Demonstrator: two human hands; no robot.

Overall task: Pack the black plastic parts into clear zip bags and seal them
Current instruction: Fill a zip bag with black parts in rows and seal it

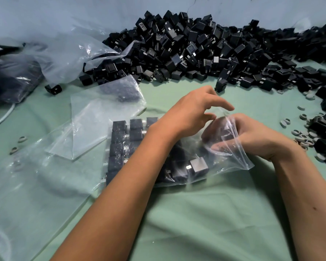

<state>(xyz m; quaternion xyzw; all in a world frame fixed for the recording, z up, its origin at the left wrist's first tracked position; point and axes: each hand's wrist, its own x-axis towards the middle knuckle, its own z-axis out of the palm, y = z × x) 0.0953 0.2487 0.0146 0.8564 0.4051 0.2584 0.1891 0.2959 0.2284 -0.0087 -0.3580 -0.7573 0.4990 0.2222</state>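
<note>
A desk (205,219) covered in pale green cloth carries everything. Across its far side runs a big heap of black plastic parts (196,46), thinning out toward the right. Grey rings (303,137) lie scattered at the right edge, two more (18,145) at the left. Near the middle sits a clear zip bag (179,161) filled with black parts, with empty clear bags (102,113) to its left and large plastic sheeting (32,185) at near left

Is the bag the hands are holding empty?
No, the clear zip bag already holds rows of black plastic parts.
</note>
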